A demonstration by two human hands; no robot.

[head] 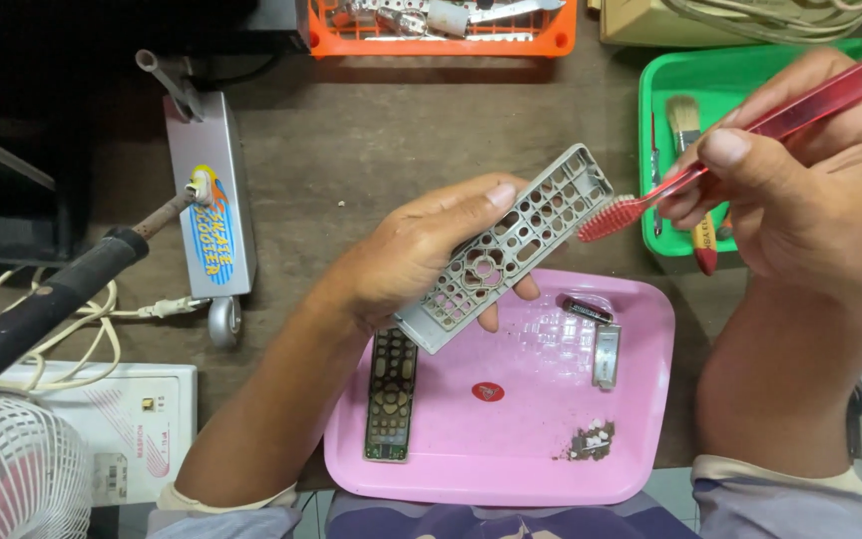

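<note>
On pink tray (541,469): circuit board (391,394); battery cover (607,354); debris (591,441)

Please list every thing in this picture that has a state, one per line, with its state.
Left hand: closed around the grey plastic remote-control cover.
Grey plastic remote-control cover: held above the tray, tilted, button holes empty.
Right hand: gripping the red translucent toothbrush.
Red translucent toothbrush: bristles at the cover's end.
Dark rubber keypad: lying flat across the tray's left edge.
Pink plastic tray: on the table, with a dirt pile.
</note>
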